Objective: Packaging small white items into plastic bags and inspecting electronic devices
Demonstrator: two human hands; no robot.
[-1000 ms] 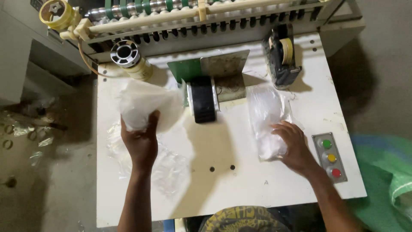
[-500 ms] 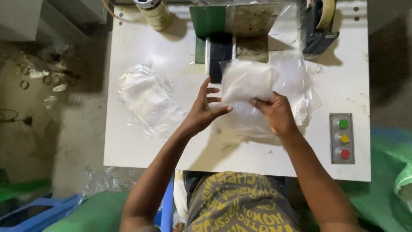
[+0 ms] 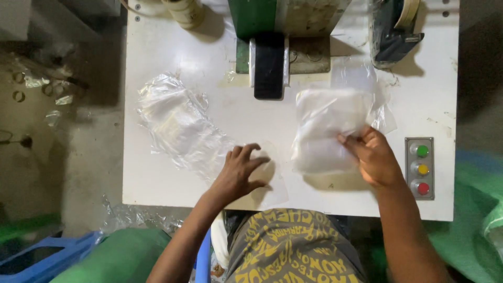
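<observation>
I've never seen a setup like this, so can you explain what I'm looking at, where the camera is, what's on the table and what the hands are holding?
The camera sits on the person's head and looks straight down at a white worktable. The left hand presses flat on a clear plastic bag near the front edge. The right hand pinches a filled white packet. A loose pile of clear bags lies at the left. At the back stands a green machine with a black bar, beside it a tape dispenser. At the right is a panel with green, yellow and red buttons.
</observation>
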